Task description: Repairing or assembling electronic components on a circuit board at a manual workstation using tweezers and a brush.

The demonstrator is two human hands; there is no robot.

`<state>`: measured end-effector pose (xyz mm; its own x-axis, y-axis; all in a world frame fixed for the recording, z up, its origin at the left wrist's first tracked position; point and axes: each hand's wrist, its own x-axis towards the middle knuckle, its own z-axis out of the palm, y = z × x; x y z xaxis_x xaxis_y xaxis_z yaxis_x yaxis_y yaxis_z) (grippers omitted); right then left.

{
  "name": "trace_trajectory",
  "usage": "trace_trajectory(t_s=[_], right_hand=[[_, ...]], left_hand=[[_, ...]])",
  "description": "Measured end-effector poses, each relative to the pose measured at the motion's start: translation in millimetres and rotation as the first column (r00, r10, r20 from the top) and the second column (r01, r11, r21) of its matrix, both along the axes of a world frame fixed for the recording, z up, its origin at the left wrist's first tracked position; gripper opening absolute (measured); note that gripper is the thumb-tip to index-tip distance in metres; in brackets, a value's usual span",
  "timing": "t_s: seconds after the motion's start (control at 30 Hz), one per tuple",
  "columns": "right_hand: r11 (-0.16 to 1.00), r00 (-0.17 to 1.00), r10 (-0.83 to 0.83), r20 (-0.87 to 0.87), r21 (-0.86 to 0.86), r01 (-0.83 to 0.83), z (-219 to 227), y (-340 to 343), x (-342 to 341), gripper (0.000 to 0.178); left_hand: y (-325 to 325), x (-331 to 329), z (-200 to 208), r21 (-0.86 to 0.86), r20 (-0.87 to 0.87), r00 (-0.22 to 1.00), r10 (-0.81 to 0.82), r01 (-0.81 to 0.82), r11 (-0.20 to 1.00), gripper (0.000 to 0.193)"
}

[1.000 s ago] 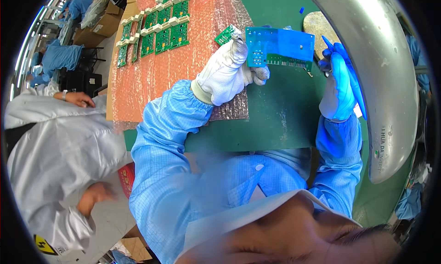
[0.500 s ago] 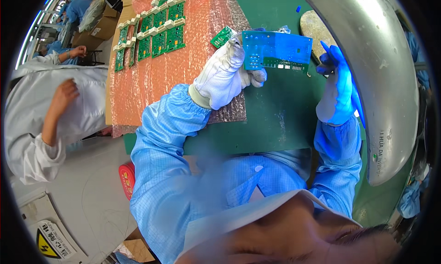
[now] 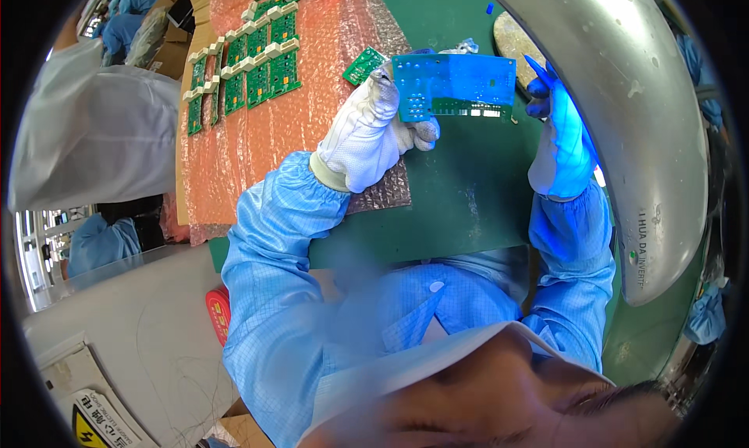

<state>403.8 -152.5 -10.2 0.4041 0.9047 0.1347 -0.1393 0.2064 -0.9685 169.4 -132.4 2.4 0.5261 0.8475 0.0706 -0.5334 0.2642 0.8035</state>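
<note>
Your left hand point(image 3: 365, 128) clamps its fingers on the left end of a circuit board point(image 3: 456, 81), blue-lit with a green near strip and pale dots, above the table point(image 3: 445, 202). Whether your right hand point(image 3: 563, 148) grips anything, I cannot tell.

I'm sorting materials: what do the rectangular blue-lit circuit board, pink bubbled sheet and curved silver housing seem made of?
Circuit board: probably coated laminate, from sheen and pale dots. Pink sheet: glossy plastic film, judging by its bubbles. Silver housing: smooth metal or painted plastic; highlights fit both.
</note>
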Motion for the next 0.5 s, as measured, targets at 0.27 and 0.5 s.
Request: trace_trajectory(t_s=[0.27, 0.5], right_hand=[[0.993, 0.998, -0.028, 0.063, -0.112, 0.035, 30.1, -7.0, -22.3, 0.035], [0.995, 0.981, 0.104, 0.161, -0.014, -0.103, 27.8, -1.9, -23.2, 0.032]], left_hand=[[3.3, -2.6, -8.0, -0.018, -0.024, 1.0, 0.012, -0.013, 1.0, 0.076], [3.1, -2.1, -9.7, -0.022, -0.017, 1.0, 0.007, -0.008, 1.0, 0.076]])
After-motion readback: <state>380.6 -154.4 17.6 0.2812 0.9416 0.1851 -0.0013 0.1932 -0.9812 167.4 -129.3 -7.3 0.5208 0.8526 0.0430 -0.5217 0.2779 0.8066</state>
